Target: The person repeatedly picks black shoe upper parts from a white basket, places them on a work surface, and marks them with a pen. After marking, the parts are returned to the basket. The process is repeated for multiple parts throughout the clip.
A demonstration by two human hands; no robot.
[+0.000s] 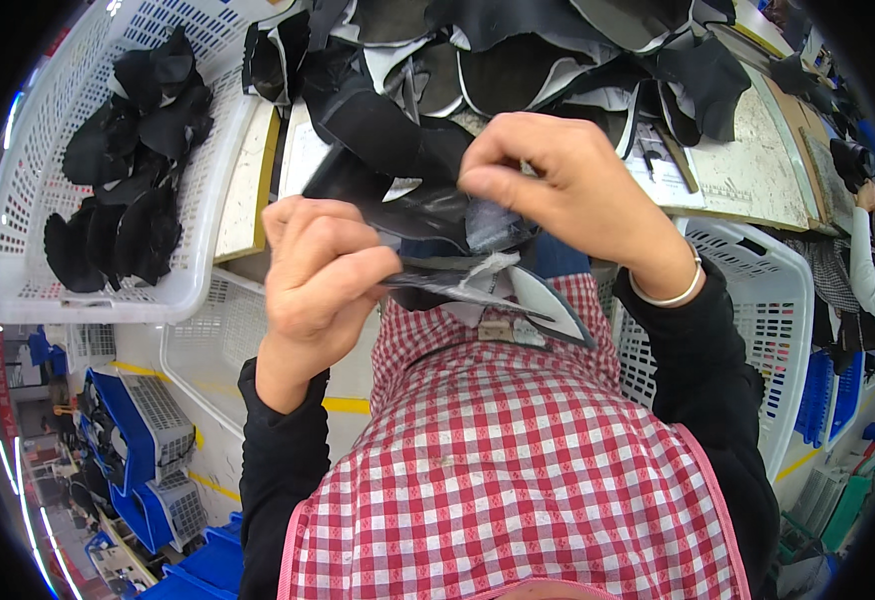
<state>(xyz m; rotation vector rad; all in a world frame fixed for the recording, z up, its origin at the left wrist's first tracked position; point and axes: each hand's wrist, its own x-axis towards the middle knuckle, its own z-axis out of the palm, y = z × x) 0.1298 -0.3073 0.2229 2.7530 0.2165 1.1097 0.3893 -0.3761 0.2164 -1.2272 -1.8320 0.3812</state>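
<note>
In front of my apron I hold a black shoe upper [383, 205], turned so that its dark, shiny inside and pale lining show. My left hand [323, 275] is closed on its left side, fingers curled over the edge. My right hand [573, 185], with a white bangle at the wrist, is closed in a pinch at the piece's right edge. What lies between that thumb and finger is hidden. Below the right fingertips there is a whitish, glossy patch [498, 225]. A flap with white lining [548, 300] hangs towards my lap.
More black shoe uppers [503, 75] are heaped on the worktable [758, 170] ahead. A slim metal tool [678, 160] lies by a paper sheet. To the left a white basket [198, 285] holds stacked black pieces [123, 235]. Another white basket [788, 330] stands by my right arm.
</note>
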